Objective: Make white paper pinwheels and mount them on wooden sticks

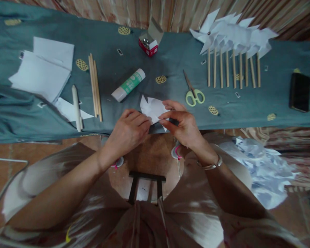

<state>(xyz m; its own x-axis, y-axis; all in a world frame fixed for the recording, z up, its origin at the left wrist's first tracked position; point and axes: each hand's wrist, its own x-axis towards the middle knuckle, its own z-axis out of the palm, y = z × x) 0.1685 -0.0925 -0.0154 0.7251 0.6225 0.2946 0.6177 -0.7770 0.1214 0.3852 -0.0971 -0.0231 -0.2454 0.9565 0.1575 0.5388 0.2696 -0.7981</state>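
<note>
A folded white paper piece (154,109) with pointed corners lies at the table's front edge, between my two hands. My left hand (131,129) has its fingers curled onto the paper's left lower edge. On the right side, my right hand (181,121) pinches the paper's edge between thumb and fingers. Just behind the paper lies a white and green glue stick (129,84). Scissors with light green handles (194,94) rest to the right. Behind the glue stick stands an open red box (148,45) holding small shiny metal pieces.
White sheets (45,70), thin wooden sticks (95,88) and a whitish pen-like tool (76,106) lie left. Several paper pinwheels on sticks (232,38) lie back right, with a dark phone (300,92) beyond. White scraps (263,168) are piled below the table at right.
</note>
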